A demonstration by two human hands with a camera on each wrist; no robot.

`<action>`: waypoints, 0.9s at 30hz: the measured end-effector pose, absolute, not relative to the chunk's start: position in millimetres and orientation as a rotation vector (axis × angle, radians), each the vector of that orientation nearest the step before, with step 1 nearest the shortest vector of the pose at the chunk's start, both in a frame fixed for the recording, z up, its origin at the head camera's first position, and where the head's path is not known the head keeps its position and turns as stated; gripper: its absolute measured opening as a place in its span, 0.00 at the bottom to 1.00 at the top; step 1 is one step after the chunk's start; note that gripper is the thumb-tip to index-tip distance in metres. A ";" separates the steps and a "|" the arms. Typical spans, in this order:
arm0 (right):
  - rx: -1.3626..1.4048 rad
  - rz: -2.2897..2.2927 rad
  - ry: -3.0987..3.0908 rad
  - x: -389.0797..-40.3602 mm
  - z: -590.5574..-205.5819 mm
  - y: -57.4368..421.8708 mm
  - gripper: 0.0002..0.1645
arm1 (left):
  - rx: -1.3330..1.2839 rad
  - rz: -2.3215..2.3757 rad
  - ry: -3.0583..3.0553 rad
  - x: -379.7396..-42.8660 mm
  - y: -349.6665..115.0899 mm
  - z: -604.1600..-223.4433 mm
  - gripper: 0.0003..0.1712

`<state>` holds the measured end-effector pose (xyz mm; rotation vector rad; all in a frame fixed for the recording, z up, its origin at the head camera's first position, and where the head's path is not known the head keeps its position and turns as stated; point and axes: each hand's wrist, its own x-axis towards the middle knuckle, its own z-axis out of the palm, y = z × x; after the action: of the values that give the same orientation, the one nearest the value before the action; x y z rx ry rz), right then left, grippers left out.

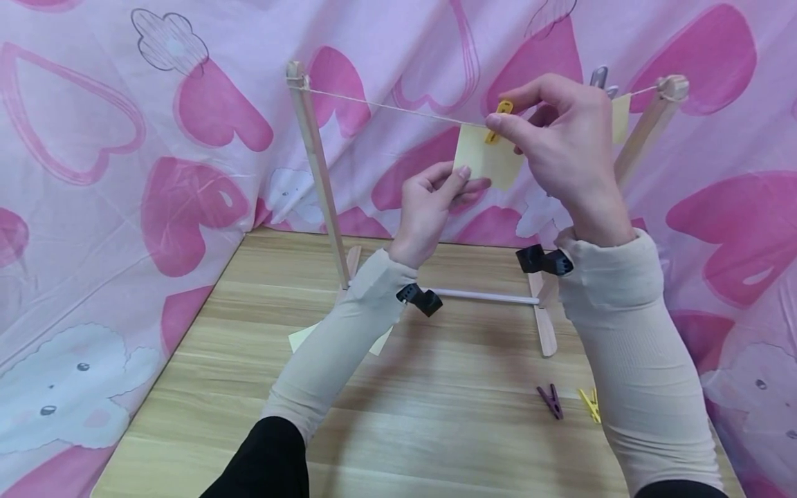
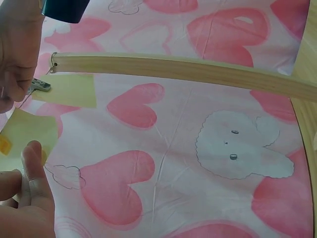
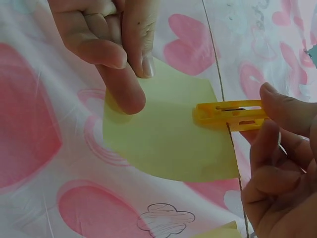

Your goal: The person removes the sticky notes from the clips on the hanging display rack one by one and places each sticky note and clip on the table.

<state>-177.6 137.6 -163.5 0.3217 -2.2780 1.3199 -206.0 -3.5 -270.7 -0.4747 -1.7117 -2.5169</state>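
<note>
In the head view my left hand (image 1: 428, 211) pinches a pale yellow paper note (image 1: 482, 162) by its lower left part. My right hand (image 1: 575, 145) holds a yellow clothespin (image 1: 498, 121) between thumb and fingers at the note's top edge. Seen from the right wrist, the clothespin (image 3: 213, 114) straddles the thin string (image 3: 219, 79), its front end over the note (image 3: 163, 129). Another pale yellow note (image 2: 72, 91) hangs further along the string, with a grey clothespin (image 2: 42, 85) at its edge in the left wrist view.
The string runs between two wooden posts (image 1: 319, 166), joined low down by a white rod (image 1: 479, 296). On the wooden table (image 1: 436, 415) lie a purple clothespin (image 1: 551, 401), a yellow one (image 1: 590, 404) and pale paper (image 1: 301, 337) partly under my left forearm. A pink heart-print cloth (image 1: 205, 214) hangs behind.
</note>
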 end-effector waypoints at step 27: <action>0.431 1.477 -1.844 -176.2 -161.9 130.1 0.03 | -0.446 -2.491 -1.681 -205.9 -1.3 -274.7 0.13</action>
<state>-176.2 130.1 -161.9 0.4306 -1.8436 1.4768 -205.9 -1.3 -274.7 -0.4461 -1.6807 -2.4907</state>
